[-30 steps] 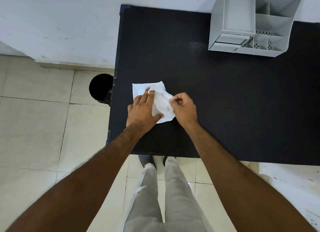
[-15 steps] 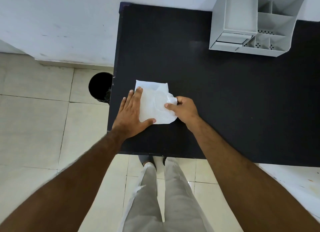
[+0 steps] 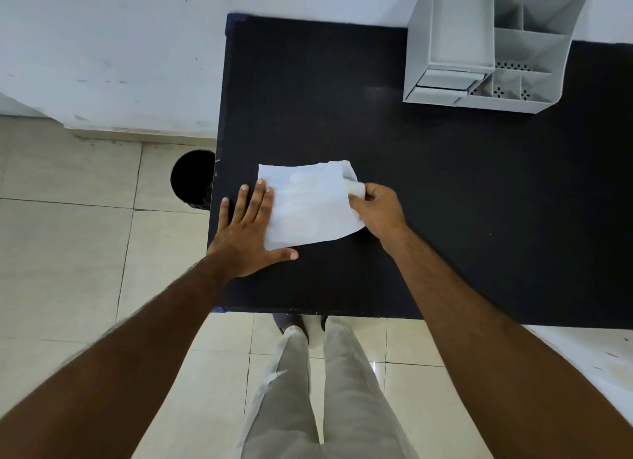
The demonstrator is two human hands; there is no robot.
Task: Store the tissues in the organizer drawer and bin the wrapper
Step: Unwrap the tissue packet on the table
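A white tissue lies spread flat on the black table near its left front corner. My left hand rests flat, fingers apart, on the tissue's left edge. My right hand pinches the tissue's right edge, where a corner is folded up. The grey organizer stands at the table's back right, with two shut drawer fronts low on its left side and open compartments on its right. A black bin stands on the floor, left of the table. No wrapper shows.
A white wall runs behind the table and the bin. Pale floor tiles lie to the left and in front. My legs stand at the table's front edge. A white surface adjoins the table at the lower right.
The tissue went from bunched between both hands to spread flat. My left hand slid left and opened out along its edge; my right hand moved right while keeping its pinch.
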